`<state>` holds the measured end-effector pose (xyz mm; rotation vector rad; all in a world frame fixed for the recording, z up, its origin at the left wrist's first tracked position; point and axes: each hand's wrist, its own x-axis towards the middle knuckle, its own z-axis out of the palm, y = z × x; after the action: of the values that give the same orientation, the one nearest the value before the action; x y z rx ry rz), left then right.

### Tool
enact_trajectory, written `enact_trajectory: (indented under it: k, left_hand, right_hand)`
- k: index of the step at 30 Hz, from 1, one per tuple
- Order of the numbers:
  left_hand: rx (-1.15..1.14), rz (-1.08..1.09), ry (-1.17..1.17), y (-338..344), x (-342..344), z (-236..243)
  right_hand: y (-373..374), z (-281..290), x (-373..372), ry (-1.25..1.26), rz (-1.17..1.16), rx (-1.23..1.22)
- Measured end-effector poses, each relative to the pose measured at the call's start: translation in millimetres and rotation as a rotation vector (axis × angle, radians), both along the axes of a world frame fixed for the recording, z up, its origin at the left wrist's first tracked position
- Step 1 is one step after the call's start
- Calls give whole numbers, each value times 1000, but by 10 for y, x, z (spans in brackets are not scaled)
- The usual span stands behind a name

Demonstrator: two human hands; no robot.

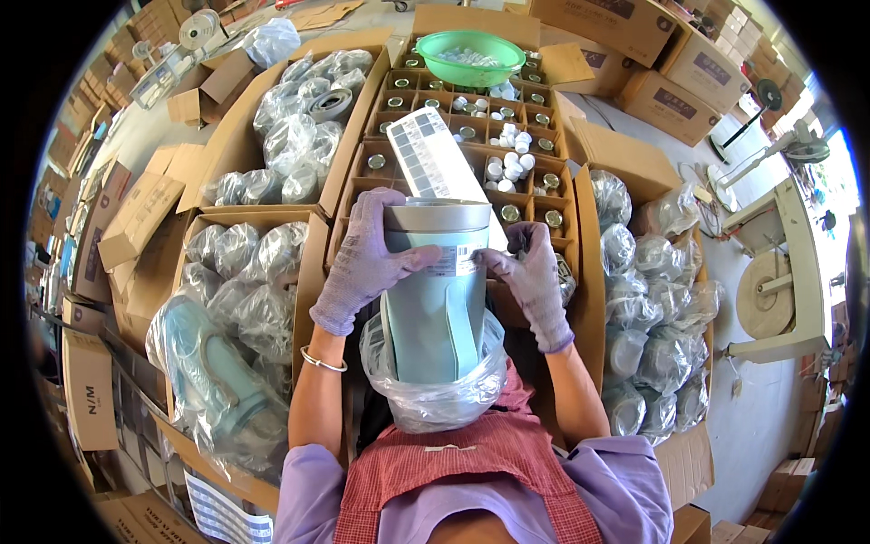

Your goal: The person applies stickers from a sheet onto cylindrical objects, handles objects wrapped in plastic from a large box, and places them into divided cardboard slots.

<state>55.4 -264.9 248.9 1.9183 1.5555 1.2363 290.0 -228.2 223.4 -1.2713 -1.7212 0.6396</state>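
Note:
A mint-green cylindrical container (433,317) with a grey rim and a vertical handle stands upright in front of me, its lower part inside a rumpled clear plastic bag (430,408). My left hand (367,263), in a grey glove, grips its upper left side. My gloved right hand (530,276) has its thumb at a white barcode label (453,260) on the upper right side, fingers curled beside it. Just behind the container lies a white sticker sheet (424,154). At my lower left, another mint container (217,381) lies bagged on top of an open box.
Open cartons (589,354) of bagged pieces flank me. Ahead is a divided carton (390,181) with metal-topped items, white caps (507,168) and a green basin (467,50). Stacked boxes (662,100) stand back right, a white machine frame (770,317) and a fan (793,145) at right.

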Motion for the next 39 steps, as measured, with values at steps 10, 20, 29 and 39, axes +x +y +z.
enact_trajectory:
  k: [10,20,29,39]
  left_hand:
    - [65,-187,194,137,-87,458]
    - [-63,-122,-143,-44,-20,499]
    - [378,-617,1291,-1346,352,-20]
    - [228,-521,827,-508,-47,389]
  right_hand:
    - [-462,413,476,-506,874,-142]
    - [1157,978,-387,-11,769,-358]
    - [1922,-75,-660,-709,746,-282]
    - [2126,-617,-830,-590,857,-539]
